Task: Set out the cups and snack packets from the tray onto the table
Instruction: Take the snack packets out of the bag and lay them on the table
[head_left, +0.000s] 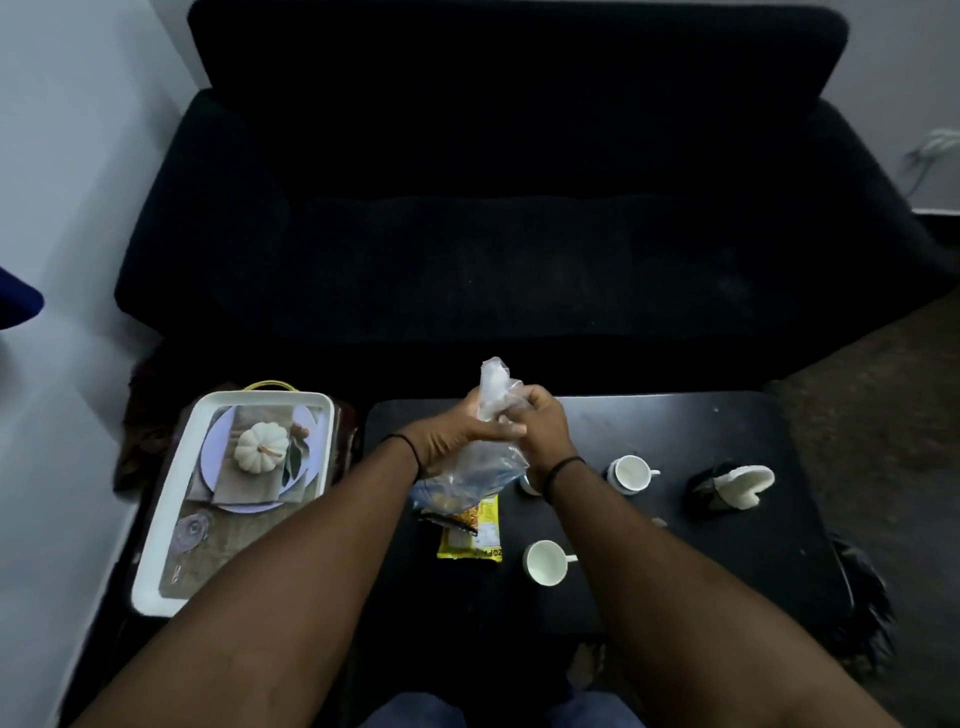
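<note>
Only blurred, partial dark lettering on the yellow snack packet (471, 538), not legible.

Head view, down over table (675, 426)

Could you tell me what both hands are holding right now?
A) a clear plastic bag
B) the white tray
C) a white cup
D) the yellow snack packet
A: the left hand and right hand both grip the neck of the clear plastic bag above the table.
</note>
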